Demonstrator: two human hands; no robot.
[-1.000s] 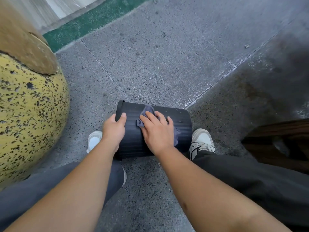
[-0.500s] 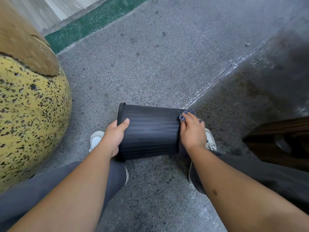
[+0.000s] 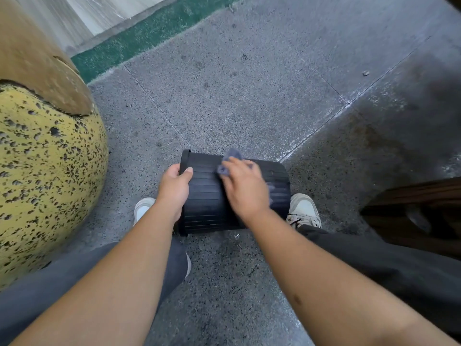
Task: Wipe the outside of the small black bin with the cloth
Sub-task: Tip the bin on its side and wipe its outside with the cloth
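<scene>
The small black bin (image 3: pixel 207 203) lies on its side on the floor between my feet, its ribbed wall up and its rim to the left. My left hand (image 3: pixel 173 188) grips the bin at the rim end, thumb on top. My right hand (image 3: pixel 245 188) presses a small grey-blue cloth (image 3: pixel 228 163) flat against the top middle of the bin wall. Most of the cloth is hidden under my palm and fingers. The hand looks slightly blurred.
A big yellow pitted sphere (image 3: pixel 47 186) with a brown post (image 3: pixel 32 61) above it stands close on the left. A dark wooden bench (image 3: pixel 419 211) is at the right. My white shoes (image 3: pixel 303 208) flank the bin on the grey speckled floor (image 3: pixel 249 96).
My right hand with the cloth went from the middle of the bin to its right end, then back left to the middle. My left hand stayed at the rim.
</scene>
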